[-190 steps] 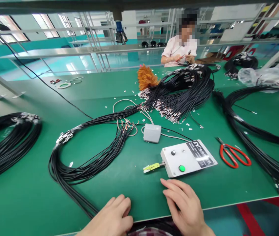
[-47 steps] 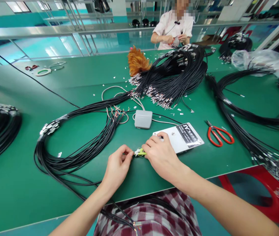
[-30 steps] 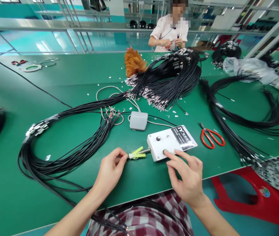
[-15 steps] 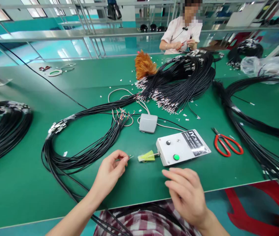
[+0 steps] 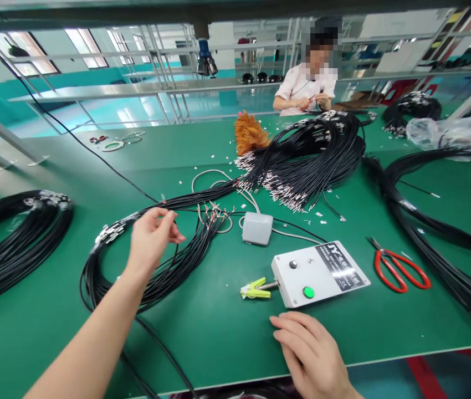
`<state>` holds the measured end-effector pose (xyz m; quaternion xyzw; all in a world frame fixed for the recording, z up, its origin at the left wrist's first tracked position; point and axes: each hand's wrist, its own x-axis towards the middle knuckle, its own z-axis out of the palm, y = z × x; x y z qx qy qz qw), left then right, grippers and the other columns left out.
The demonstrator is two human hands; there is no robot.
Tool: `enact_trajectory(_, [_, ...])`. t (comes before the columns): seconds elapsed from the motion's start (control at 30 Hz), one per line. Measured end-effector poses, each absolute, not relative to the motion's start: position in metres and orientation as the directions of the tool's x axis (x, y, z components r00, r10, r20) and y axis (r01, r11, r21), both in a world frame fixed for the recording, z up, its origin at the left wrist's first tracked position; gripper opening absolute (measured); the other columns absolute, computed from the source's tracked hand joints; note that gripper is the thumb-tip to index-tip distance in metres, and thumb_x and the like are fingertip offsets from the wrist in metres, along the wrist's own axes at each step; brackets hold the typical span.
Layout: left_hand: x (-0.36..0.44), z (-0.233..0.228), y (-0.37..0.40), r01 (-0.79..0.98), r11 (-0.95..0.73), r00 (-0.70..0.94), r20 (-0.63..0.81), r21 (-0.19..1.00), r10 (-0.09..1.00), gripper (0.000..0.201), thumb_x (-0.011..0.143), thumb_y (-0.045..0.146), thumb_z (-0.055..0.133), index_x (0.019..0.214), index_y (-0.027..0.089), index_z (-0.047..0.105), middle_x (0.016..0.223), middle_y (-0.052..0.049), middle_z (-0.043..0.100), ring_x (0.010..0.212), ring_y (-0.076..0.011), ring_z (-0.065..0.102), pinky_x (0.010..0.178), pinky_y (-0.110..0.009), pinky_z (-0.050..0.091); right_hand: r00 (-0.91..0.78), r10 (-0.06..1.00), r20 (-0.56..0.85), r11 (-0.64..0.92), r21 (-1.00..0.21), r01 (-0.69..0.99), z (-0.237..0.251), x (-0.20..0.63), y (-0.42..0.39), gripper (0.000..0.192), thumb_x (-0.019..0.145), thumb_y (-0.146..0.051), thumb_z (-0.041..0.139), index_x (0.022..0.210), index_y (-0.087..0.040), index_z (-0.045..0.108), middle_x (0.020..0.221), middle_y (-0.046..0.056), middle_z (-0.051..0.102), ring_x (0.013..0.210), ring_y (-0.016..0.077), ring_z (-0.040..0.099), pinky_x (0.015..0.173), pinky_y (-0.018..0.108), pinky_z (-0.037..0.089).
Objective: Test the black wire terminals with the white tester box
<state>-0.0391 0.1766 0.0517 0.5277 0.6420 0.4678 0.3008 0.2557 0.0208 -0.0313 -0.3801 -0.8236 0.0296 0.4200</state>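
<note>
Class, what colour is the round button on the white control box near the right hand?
Green button, clearest in the head view.

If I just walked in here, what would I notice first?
Probably the big loops of thin black wires sprawling across the green table, with a fluffy orange feather duster behind them. Near the front sits a white box with a green button, and red-handled scissors lie to its right. The left hand hangs over one wire loop while the right hand rests flat by the box.
</note>
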Motion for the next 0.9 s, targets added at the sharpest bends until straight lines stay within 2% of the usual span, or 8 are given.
enact_trajectory(0.17, [-0.035, 0.021, 0.164, 0.495, -0.010, -0.197, 0.123, 0.869, 0.973, 0.035, 0.070, 0.036, 0.066, 0.099, 0.019, 0.057, 0.074, 0.001, 0.062, 0.068, -0.0189, 0.065, 0.065, -0.031, 0.053, -0.340, 0.686, 0.644, 0.681, -0.401, 0.613, -0.036, 0.256, 0.018, 0.029, 0.086, -0.003, 0.050, 0.103, -0.020, 0.066, 0.100, 0.008, 0.077, 0.090, 0.0216, 0.072, 0.076, 0.036, 0.062])
enact_trajectory(0.27, [-0.026, 0.033, 0.108, 0.612, -0.201, 0.155, 0.134, 0.765, 0.979, 0.016, 0.083, 0.031, 0.062, 0.096, 0.022, 0.064, 0.094, -0.004, 0.066, 0.087, -0.0210, 0.062, 0.081, -0.032, 0.050, -0.334, 0.708, 0.623, 0.664, -0.424, 0.617, -0.040, 0.256, 0.015, 0.029, 0.087, -0.003, 0.052, 0.105, -0.021, 0.066, 0.102, 0.007, 0.077, 0.094, 0.0218, 0.071, 0.079, 0.038, 0.062])
enact_trajectory(0.33, [-0.018, 0.048, 0.066, 0.596, -0.374, 0.594, -0.076, 0.711, 0.801, 0.018, 0.092, 0.018, 0.049, 0.091, 0.024, 0.066, 0.089, -0.003, 0.066, 0.083, -0.0183, 0.062, 0.076, -0.027, 0.050, -0.338, 0.719, 0.607, 0.656, -0.433, 0.618, -0.042, 0.257, 0.013, 0.029, 0.087, -0.003, 0.053, 0.106, -0.021, 0.066, 0.104, 0.007, 0.076, 0.096, 0.0221, 0.070, 0.080, 0.040, 0.061])
enact_trajectory(0.4, [-0.012, 0.057, 0.032, 0.612, -0.480, 0.747, -0.259, 0.629, 0.612, 0.026, 0.088, 0.004, 0.048, 0.084, 0.024, 0.064, 0.090, -0.002, 0.064, 0.081, -0.0178, 0.060, 0.071, -0.025, 0.049, -0.346, 0.724, 0.596, 0.654, -0.437, 0.617, -0.044, 0.258, 0.013, 0.029, 0.087, -0.003, 0.054, 0.106, -0.020, 0.066, 0.104, 0.008, 0.076, 0.097, 0.0224, 0.069, 0.081, 0.041, 0.061])
enact_trajectory(0.53, [-0.005, 0.050, 0.005, 0.664, -0.542, 0.732, -0.300, 0.515, 0.612, 0.027, 0.082, -0.003, 0.049, 0.078, 0.022, 0.060, 0.092, -0.005, 0.063, 0.085, -0.0213, 0.058, 0.079, -0.032, 0.047, -0.343, 0.733, 0.588, 0.650, -0.455, 0.609, -0.043, 0.258, 0.013, 0.029, 0.087, -0.003, 0.054, 0.106, -0.021, 0.067, 0.104, 0.008, 0.076, 0.098, 0.0223, 0.069, 0.083, 0.041, 0.061])
enact_trajectory(0.67, [0.001, 0.035, 0.016, 0.644, -0.421, 0.664, -0.194, 0.639, 0.722, 0.021, 0.097, 0.012, 0.039, 0.089, 0.022, 0.055, 0.087, -0.003, 0.061, 0.079, -0.0186, 0.056, 0.073, -0.029, 0.046, -0.274, 0.800, 0.533, 0.588, -0.607, 0.535, -0.029, 0.251, 0.012, 0.028, 0.089, -0.006, 0.053, 0.105, -0.023, 0.067, 0.100, 0.007, 0.076, 0.094, 0.0213, 0.069, 0.082, 0.039, 0.060])
enact_trajectory(0.8, [0.008, 0.028, 0.029, 0.634, -0.364, 0.561, -0.081, 0.683, 0.824, 0.015, 0.100, 0.022, 0.038, 0.093, 0.023, 0.051, 0.084, -0.001, 0.058, 0.076, -0.0172, 0.056, 0.070, -0.028, 0.044, -0.159, 0.948, 0.275, 0.314, -0.890, 0.331, -0.009, 0.235, 0.006, 0.019, 0.092, -0.015, 0.054, 0.103, -0.023, 0.068, 0.094, 0.005, 0.075, 0.085, 0.0182, 0.070, 0.076, 0.030, 0.059])
enact_trajectory(0.9, [0.010, 0.023, 0.031, 0.626, -0.327, 0.522, -0.069, 0.708, 0.850, 0.014, 0.100, 0.024, 0.039, 0.091, 0.023, 0.051, 0.085, 0.000, 0.056, 0.072, -0.0152, 0.056, 0.065, -0.026, 0.043, -0.159, 0.981, 0.110, 0.140, -0.972, 0.188, -0.003, 0.224, 0.002, 0.015, 0.092, -0.020, 0.056, 0.098, -0.022, 0.069, 0.088, 0.003, 0.074, 0.077, 0.0150, 0.069, 0.071, 0.025, 0.057])
